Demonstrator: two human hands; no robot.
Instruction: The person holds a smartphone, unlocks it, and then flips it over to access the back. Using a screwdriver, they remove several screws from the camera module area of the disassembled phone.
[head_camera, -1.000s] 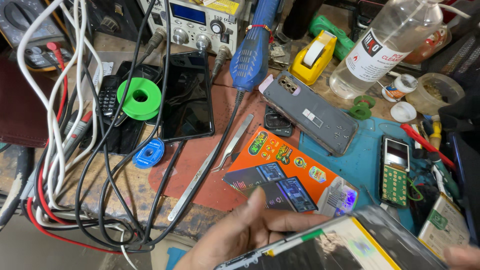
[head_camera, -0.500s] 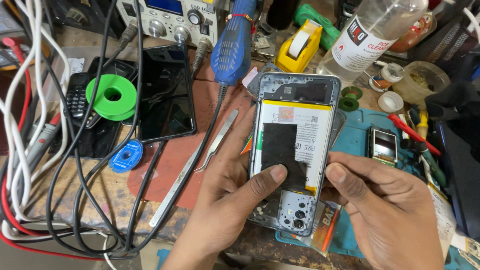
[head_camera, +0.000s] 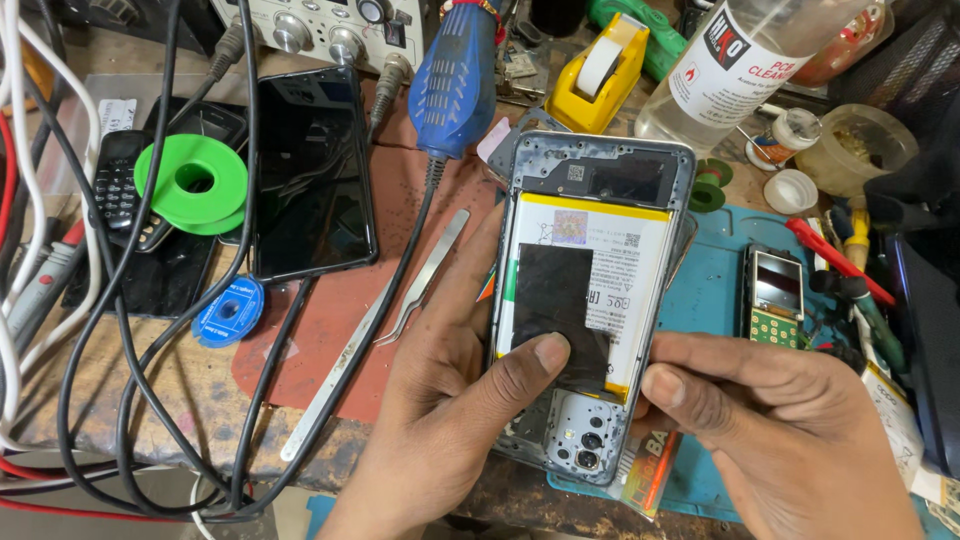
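The opened phone (head_camera: 590, 300) sits upright in front of us above the workbench, back cover off, its white battery edged in yellow with a black patch across the middle. We grip it with both hands: our left hand (head_camera: 450, 410) wraps the left edge, thumb pressed on the black patch, while our right hand (head_camera: 790, 430) pinches the lower right edge, thumb against the frame.

Behind it stands a clear plastic bottle (head_camera: 740, 70) with a white label bearing a black and red block, cut off at the top. Left of the bottle is a yellow tape dispenser (head_camera: 600, 75). An orange packet (head_camera: 650, 470) peeks out under the phone, mostly hidden.

A green spool (head_camera: 190, 185) lies at left beside a dark phone (head_camera: 310, 170) lying screen up. Metal tweezers (head_camera: 425, 275) rest on the red mat (head_camera: 330, 330).
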